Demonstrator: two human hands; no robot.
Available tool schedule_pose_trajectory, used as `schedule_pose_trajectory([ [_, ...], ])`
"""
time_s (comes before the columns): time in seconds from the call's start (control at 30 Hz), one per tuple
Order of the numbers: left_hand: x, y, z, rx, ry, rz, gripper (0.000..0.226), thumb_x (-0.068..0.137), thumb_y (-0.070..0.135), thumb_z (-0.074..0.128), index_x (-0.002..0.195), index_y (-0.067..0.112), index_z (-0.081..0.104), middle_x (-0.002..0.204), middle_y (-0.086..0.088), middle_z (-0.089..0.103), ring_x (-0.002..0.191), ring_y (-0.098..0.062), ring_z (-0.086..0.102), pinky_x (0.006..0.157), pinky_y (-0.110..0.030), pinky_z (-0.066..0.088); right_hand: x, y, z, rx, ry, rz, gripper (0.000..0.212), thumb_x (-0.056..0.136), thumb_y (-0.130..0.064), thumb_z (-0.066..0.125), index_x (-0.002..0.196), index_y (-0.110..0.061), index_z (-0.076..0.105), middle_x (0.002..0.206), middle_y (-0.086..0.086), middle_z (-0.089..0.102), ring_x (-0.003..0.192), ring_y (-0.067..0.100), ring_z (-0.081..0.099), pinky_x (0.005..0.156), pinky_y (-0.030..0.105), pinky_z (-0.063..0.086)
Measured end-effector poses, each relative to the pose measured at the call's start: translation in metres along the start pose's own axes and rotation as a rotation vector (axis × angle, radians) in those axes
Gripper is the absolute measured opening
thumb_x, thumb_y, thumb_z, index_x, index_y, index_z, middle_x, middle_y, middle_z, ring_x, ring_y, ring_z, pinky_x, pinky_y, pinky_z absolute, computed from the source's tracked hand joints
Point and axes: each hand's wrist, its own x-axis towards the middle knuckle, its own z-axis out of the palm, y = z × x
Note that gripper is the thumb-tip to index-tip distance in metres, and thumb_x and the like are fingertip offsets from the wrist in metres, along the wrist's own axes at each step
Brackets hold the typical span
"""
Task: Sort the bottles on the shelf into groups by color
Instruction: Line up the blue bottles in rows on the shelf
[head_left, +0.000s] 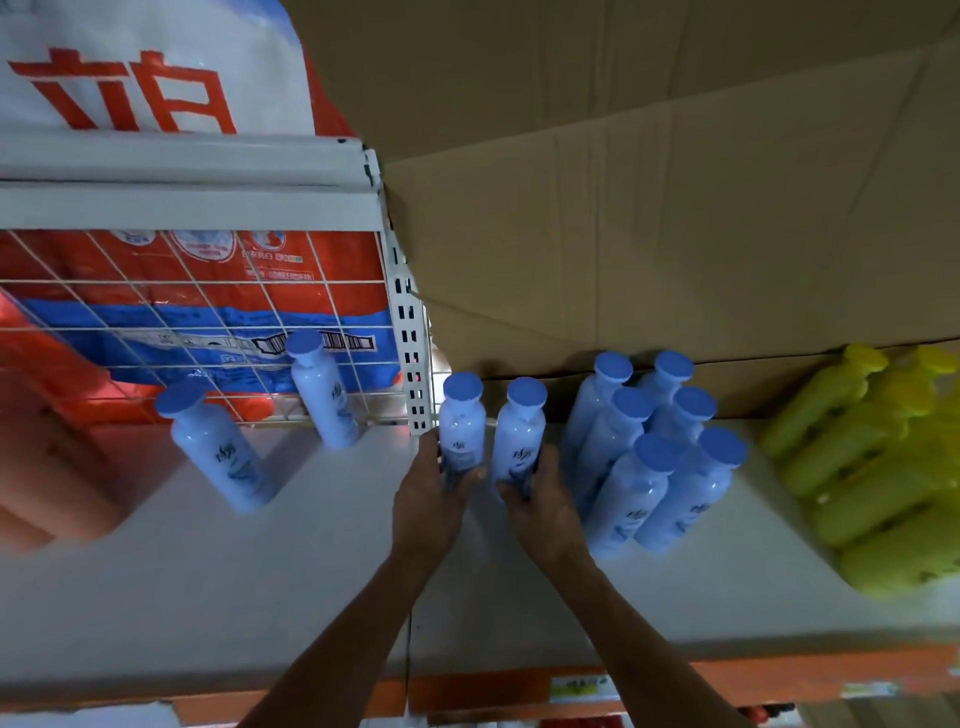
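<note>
On the white shelf (311, 571), mid-span: left hand (434, 501) is wrapped round the lower body of the left-held blue bottle (462, 423). Right hand (543, 506) is wrapped the same way round the right-held blue bottle (519, 434). Fingers are curled on both, a firm hold. Both bottles are upright, caps up, side by side with a narrow gap between them. The hands hide the bases, so can't tell if they sit on the shelf or are lifted.

Just right of the right hand is the blue cluster (654, 457): six bottles packed tight in two rows, pale-blue bodies, darker blue caps, all upright. The right-held bottle is just beside it.

Far right are the yellow bottles (872, 467), a packed group with a strip of bare shelf between it and the blue cluster.

Left section has two strays, same blue type. The front stray bottle (218, 452) is nearer the shelf edge. The back stray bottle (322, 400) stands against the wire grid (208, 312). They are apart from each other and from the held pair.

Behind the grid are red/blue/white detergent bags (156, 275). The slotted upright (410, 332) stands behind the left-held bottle. A cardboard box (675, 208) fills the back on the right. An orange rail (493, 693) runs along the front edge; its labels are unreadable.
</note>
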Motion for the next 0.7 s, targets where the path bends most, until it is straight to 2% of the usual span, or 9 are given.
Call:
schedule_pose_trajectory([
  [0.1, -0.002, -0.002, 0.001, 0.013, -0.003, -0.013, 0.052, 0.084, 0.033, 0.075, 0.128, 0.03, 0.047, 0.111, 0.015, 0.064, 0.099, -0.008, 0.064, 0.083, -0.029, 0.052, 0.003, -0.002, -0.001, 0.025, 0.0, 0.039, 0.045, 0.087, -0.018, 0.068, 0.117, -0.032, 0.039, 0.111, -0.008, 0.058, 0.1, 0.006, 0.057, 0.08, 0.015, 0.044],
  [0.23, -0.01, -0.007, 0.002, 0.003, -0.019, -0.029, 0.053, 0.087, 0.018, 0.071, 0.133, 0.031, 0.047, 0.109, 0.02, 0.062, 0.1, -0.007, 0.066, 0.081, -0.016, 0.05, 0.003, 0.0, -0.001, 0.051, 0.005, 0.089, 0.041, 0.087, -0.023, 0.068, 0.121, -0.024, 0.044, 0.113, -0.007, 0.058, 0.102, 0.009, 0.057, 0.083, 0.021, 0.041],
  [0.43, 0.004, -0.01, 0.006, 0.046, -0.041, -0.018, 0.054, 0.087, 0.021, 0.072, 0.132, 0.034, 0.045, 0.112, 0.018, 0.063, 0.1, -0.008, 0.066, 0.086, -0.032, 0.055, 0.0, 0.002, 0.002, -0.027, 0.053, 0.083, 0.04, 0.09, -0.025, 0.066, 0.125, -0.023, 0.047, 0.111, -0.014, 0.056, 0.1, 0.003, 0.055, 0.086, 0.018, 0.042],
  [0.53, 0.012, -0.013, 0.007, 0.079, -0.057, -0.005, 0.051, 0.086, 0.025, 0.072, 0.13, 0.034, 0.047, 0.113, 0.017, 0.065, 0.099, -0.011, 0.066, 0.085, -0.033, 0.054, 0.007, 0.003, 0.004, -0.085, 0.068, 0.07, 0.035, 0.092, -0.026, 0.063, 0.123, -0.025, 0.048, 0.107, -0.016, 0.055, 0.098, 0.003, 0.056, 0.081, 0.007, 0.038],
  [0.63, 0.017, -0.017, 0.009, 0.105, -0.063, 0.022, 0.048, 0.086, 0.027, 0.072, 0.127, 0.032, 0.049, 0.114, 0.013, 0.066, 0.098, -0.012, 0.066, 0.082, -0.031, 0.052, 0.013, 0.002, 0.006, -0.068, 0.071, 0.099, 0.035, 0.093, -0.026, 0.062, 0.125, -0.026, 0.047, 0.107, -0.014, 0.057, 0.097, 0.006, 0.057, 0.084, 0.017, 0.042],
  [0.7, 0.021, -0.018, 0.01, 0.105, -0.067, 0.036, 0.046, 0.086, 0.028, 0.072, 0.126, 0.032, 0.049, 0.113, 0.012, 0.066, 0.098, -0.011, 0.065, 0.081, -0.03, 0.051, 0.016, 0.002, 0.009, -0.102, 0.1, 0.1, 0.036, 0.093, -0.028, 0.062, 0.126, -0.025, 0.047, 0.112, -0.009, 0.06, 0.102, 0.01, 0.059, 0.085, 0.018, 0.04],
])
